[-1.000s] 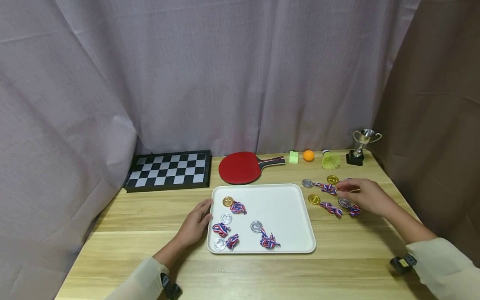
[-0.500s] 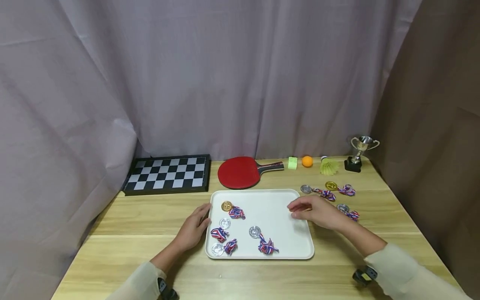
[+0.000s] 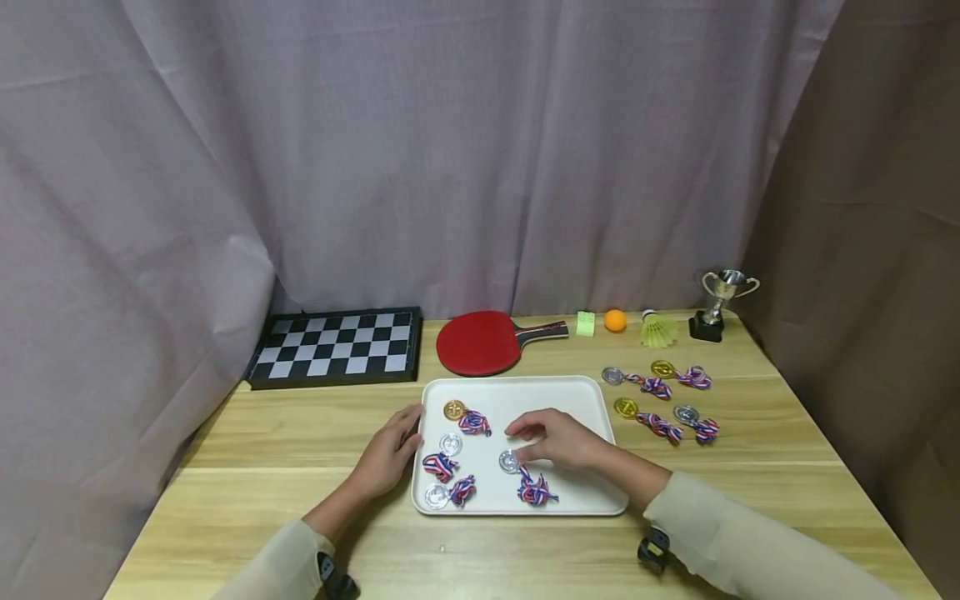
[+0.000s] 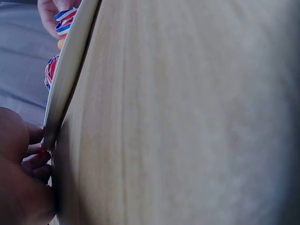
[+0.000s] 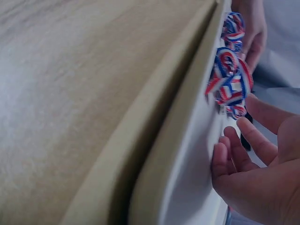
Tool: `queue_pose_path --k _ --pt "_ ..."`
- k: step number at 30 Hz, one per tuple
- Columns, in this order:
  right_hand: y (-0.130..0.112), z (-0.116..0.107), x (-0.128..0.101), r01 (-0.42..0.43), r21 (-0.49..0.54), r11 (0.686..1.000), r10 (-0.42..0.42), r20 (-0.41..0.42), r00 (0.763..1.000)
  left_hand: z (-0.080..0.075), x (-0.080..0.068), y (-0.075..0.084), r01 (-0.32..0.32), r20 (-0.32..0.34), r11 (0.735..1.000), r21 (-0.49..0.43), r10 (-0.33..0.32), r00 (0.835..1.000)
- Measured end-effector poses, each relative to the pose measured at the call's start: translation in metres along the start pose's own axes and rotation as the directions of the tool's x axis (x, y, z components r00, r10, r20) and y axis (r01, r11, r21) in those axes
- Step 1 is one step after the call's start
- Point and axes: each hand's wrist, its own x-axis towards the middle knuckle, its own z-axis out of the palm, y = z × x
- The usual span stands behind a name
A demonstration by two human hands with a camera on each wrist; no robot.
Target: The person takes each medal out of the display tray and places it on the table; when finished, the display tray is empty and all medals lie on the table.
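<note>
Medals were being sorted onto the white tray at the middle of the head view, and you were at the step of handling one already on it. At lower left of centre, your left hand rested with relaxed fingers against the tray's left edge, steadying it; the left wrist view showed fingertips touching that rim, gripping nothing. Just right of it lay a gold medal and two silver ones with bunched ribbons. At centre, your right hand lay over the tray, fingers curled down at a silver medal whose ribbon trailed toward the tray's near edge. I could not tell whether the fingers pinched it or only touched it. To the right, four more medals lay on the bench, well apart from the tray. Judging from this, the next move called for settling that silver medal, then reaching right for the bench medals.
</note>
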Motion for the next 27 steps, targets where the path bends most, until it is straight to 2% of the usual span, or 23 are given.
queue_pose_path --k 4,10,18,22,27 --pt "0.003 0.005 0.003 -0.018 -0.022 1.0 0.018 0.015 1.0 0.0 0.0 0.0 -0.012 -0.004 1.0 -0.001 0.012 1.0" --pt "0.005 0.009 0.004 -0.034 -0.107 0.994 0.037 0.035 0.999 -0.001 0.0 0.0 0.005 0.017 1.0 0.008 -0.005 1.0" --pt "0.004 0.012 0.007 0.061 -0.198 0.978 -0.059 0.016 0.998 -0.002 0.002 0.0 -0.001 0.004 1.0 -0.007 0.001 1.0" --pt "0.005 0.013 0.007 0.087 -0.187 0.979 -0.083 0.029 0.996 -0.001 0.002 0.001 0.007 0.006 1.0 -0.011 -0.007 1.0" --pt "0.005 0.014 0.006 0.076 -0.135 0.988 -0.071 0.041 0.997 0.0 0.0 0.001 0.006 0.009 1.0 0.015 -0.006 1.0"
